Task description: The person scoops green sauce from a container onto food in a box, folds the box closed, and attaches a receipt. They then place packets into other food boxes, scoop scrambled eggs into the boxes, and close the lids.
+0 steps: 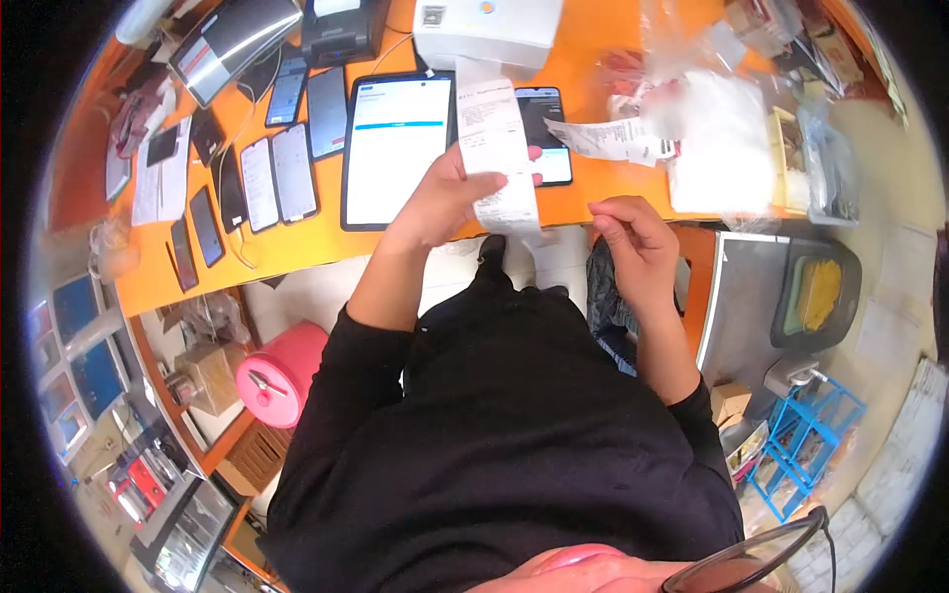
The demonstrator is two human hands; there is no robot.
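Observation:
My left hand (pixel 450 201) grips a long printed paper receipt (pixel 494 124) between thumb and fingers, above the front edge of the orange table. The receipt's lower end hangs below the thumb and its upper end reaches toward a white printer (pixel 487 35). Behind it lie a tablet (pixel 397 148) with a lit white screen and a dark phone (pixel 544 124), partly covered. My right hand (pixel 643 247) is off the table edge, its fingers curled in toward the thumb, with nothing visible in them. A second curled receipt (pixel 618 140) lies farther back, apart from this hand.
Several phones (pixel 294 170) with cables lie at the left of the table (pixel 306 242). A monitor (pixel 232 44) and a black receipt printer (pixel 343 32) stand behind. White plastic bags (pixel 722 143) lie at right. Below are a pink lidded bin (pixel 282 376) and a blue rack (pixel 803 445).

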